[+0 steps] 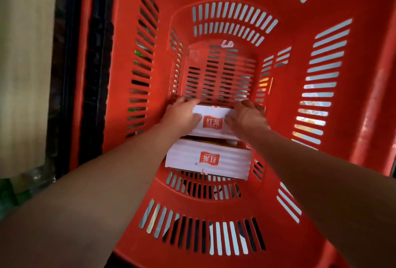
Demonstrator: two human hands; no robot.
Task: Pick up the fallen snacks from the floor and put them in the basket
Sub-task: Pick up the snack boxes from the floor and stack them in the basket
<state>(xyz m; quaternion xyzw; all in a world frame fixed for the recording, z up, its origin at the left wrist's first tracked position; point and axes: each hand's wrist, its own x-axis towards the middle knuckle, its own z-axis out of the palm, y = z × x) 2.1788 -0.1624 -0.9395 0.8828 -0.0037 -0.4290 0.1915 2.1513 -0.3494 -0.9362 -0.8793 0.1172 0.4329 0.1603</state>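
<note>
While both arms reach deep into the red basket [285, 105], I see my left hand [182, 115] and right hand [249, 117] closed on opposite ends of one white snack box [212, 121] with a red logo on its top face. My left fingers [183, 101] curl over the box's far left corner, and the thumb lies across the top, just left of the logo. My right fingers [249, 103] wrap the far right corner in the same way, thumb pointing in toward the logo. So neither set of fingers is spread wide; each is bent round the box and holding it between them.

Just nearer to me than the fingers, and lower, a second white box [209, 160] of the same kind lies on the basket's floor, its logo turned upside down from my view. The held box overlaps its far edge; whether the two touch I cannot tell. Beyond the fingertips the slotted basket floor is bare, and a small white scrap [227, 43] sits at the far end of it.

Left of my left fingers, outside the basket wall, stands a dark upright frame [94, 64], then a pale blurred panel [23, 64].
</note>
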